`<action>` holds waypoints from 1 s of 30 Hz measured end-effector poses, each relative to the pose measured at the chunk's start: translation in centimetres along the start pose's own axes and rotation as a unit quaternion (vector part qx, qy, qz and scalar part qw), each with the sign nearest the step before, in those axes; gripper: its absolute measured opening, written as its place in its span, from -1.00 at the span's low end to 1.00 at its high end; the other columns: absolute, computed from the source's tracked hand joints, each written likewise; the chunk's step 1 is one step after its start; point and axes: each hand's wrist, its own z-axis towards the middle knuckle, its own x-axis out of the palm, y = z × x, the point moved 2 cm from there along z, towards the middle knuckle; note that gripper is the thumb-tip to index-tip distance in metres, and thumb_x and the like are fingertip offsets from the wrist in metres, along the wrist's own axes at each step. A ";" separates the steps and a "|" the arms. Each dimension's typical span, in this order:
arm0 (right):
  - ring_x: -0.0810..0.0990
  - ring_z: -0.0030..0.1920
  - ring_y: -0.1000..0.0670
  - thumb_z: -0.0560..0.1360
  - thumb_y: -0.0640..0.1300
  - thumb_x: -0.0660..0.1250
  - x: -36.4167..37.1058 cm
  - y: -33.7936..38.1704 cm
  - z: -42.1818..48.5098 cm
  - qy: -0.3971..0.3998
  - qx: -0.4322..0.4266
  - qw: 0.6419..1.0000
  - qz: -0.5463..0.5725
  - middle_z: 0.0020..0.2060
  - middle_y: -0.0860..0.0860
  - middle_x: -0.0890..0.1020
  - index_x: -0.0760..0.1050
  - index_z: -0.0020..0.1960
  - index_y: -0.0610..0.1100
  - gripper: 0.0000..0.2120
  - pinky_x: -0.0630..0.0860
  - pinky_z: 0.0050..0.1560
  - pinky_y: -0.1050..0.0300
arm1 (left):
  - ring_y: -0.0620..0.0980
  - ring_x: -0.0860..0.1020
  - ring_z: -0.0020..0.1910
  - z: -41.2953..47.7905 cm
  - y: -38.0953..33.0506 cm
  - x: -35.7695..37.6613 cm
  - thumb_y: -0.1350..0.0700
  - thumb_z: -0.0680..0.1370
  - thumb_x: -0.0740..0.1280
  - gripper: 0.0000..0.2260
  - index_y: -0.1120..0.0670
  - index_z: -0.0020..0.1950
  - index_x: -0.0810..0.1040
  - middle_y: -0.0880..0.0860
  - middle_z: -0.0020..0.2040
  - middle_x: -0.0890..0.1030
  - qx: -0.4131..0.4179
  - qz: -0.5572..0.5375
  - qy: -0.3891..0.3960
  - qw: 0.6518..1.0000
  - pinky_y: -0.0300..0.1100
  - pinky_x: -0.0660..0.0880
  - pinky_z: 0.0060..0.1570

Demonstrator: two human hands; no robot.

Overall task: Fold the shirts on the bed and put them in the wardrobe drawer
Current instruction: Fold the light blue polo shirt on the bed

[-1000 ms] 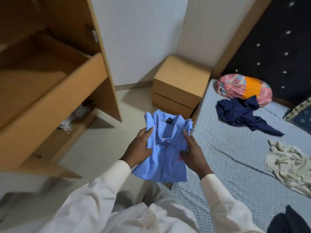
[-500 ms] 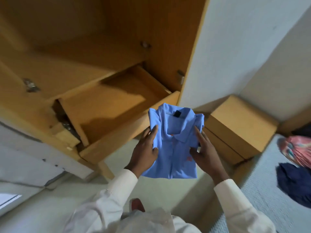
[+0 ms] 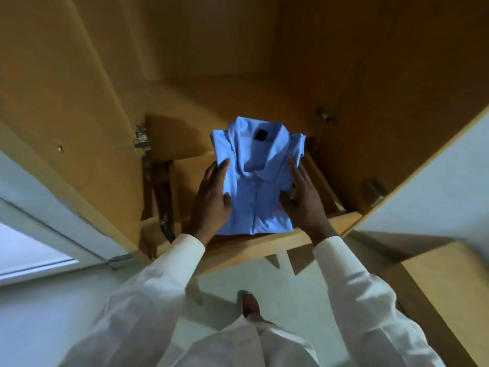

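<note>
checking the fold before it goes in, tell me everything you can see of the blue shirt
The blue polo shirt is light blue, soft-looking cloth, folded into a neat rectangle with its front up. Its collar lies flat and points away from the person, a small dark label shows inside the neck, and a buttoned placket runs down the middle. An orange mark peeks out by the right thumb. The left hand and right hand hold its sides, thumbs on top, over the open drawer. I cannot tell whether it rests on the bottom.

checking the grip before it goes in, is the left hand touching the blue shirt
Touching. The head view shows the left hand gripping the blue shirt, its thumb lying on the fabric's left edge.
</note>
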 end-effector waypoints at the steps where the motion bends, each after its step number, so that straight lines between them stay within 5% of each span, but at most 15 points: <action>1: 0.30 0.46 -0.10 0.43 -0.38 0.31 1.1 -0.5 1.5 0.008 -0.007 1.000 0.016 0.54 -0.13 0.22 0.13 0.57 -0.16 -0.24 0.45 0.21 0.08 | 0.09 0.23 0.50 0.7 1.0 0.3 0.40 0.45 0.29 -0.30 0.04 0.55 0.22 0.15 0.50 0.26 -0.014 0.010 -0.011 1.000 -0.19 0.26 0.37; 5: 0.48 0.26 -0.15 0.40 -0.39 0.30 5.6 -2.9 5.3 0.078 -0.008 0.996 0.043 0.50 -0.15 0.29 0.16 0.56 -0.11 -0.22 0.51 0.05 0.02 | 0.04 0.22 0.49 1.4 5.1 2.0 0.44 0.46 0.24 -0.30 0.03 0.56 0.21 0.10 0.53 0.24 -0.097 0.037 -0.033 0.994 -0.18 0.33 0.26; 9: 0.56 0.17 -0.24 0.43 -0.38 0.31 10.4 -5.4 6.8 0.172 0.015 0.984 0.054 0.50 -0.14 0.31 0.15 0.56 -0.08 -0.24 0.46 -0.03 0.14 | 0.10 0.23 0.48 0.2 8.6 3.4 0.48 0.42 0.22 -0.34 0.14 0.52 0.29 0.18 0.50 0.28 -0.155 0.060 -0.018 0.986 -0.20 0.21 0.39; 13: 0.37 0.41 -0.19 0.47 -0.39 0.26 13.9 -7.1 8.7 0.261 0.050 0.962 0.064 0.53 -0.12 0.23 0.09 0.58 -0.08 -0.24 0.43 0.27 0.08 | 0.17 0.30 0.45 0.2 11.2 4.2 0.33 0.54 0.29 -0.45 0.07 0.52 0.30 0.13 0.53 0.26 -0.273 0.038 0.029 0.961 -0.01 0.37 0.30; 15: 0.32 0.43 -0.25 0.47 -0.37 0.30 15.4 -7.7 9.5 0.296 0.055 0.952 0.047 0.52 -0.20 0.20 0.07 0.58 -0.15 -0.24 0.40 0.34 0.00 | 0.21 0.33 0.43 0.4 11.6 4.6 0.32 0.55 0.28 -0.46 0.12 0.52 0.28 0.18 0.52 0.25 -0.306 0.113 0.076 0.942 0.04 0.36 0.34; 18: 0.20 0.47 -0.27 0.52 -0.22 0.37 16.5 -8.6 9.4 0.365 0.120 0.921 -0.071 0.57 -0.13 -0.01 0.00 0.60 -0.03 -0.21 0.37 0.37 -0.09 | 0.27 0.34 0.40 0.2 11.5 5.5 0.25 0.59 0.24 -0.57 0.20 0.47 0.32 0.26 0.47 0.28 -0.317 0.193 0.105 0.922 0.09 0.33 0.36; 24: 0.23 0.40 -0.23 0.42 0.17 0.45 18.3 -9.2 5.9 0.484 -0.008 0.841 -0.242 0.54 -0.06 0.09 0.04 0.58 0.05 -0.11 0.43 0.28 -0.12 | 0.23 0.32 0.39 -1.5 12.3 8.3 0.06 0.63 0.18 -0.51 -0.01 0.55 0.14 0.16 0.49 0.18 -0.318 0.284 0.341 0.838 0.12 0.33 0.35; 30: 0.25 0.36 -0.25 0.43 0.14 0.45 18.8 -8.9 4.4 0.478 -0.013 0.841 -0.254 0.52 -0.10 0.06 -0.03 0.59 0.00 -0.07 0.45 0.23 -0.09 | 0.28 0.26 0.43 -3.2 14.5 8.3 -0.09 0.58 0.25 -0.40 -0.07 0.56 0.09 0.20 0.51 0.16 -0.350 0.297 0.379 0.803 0.10 0.26 0.41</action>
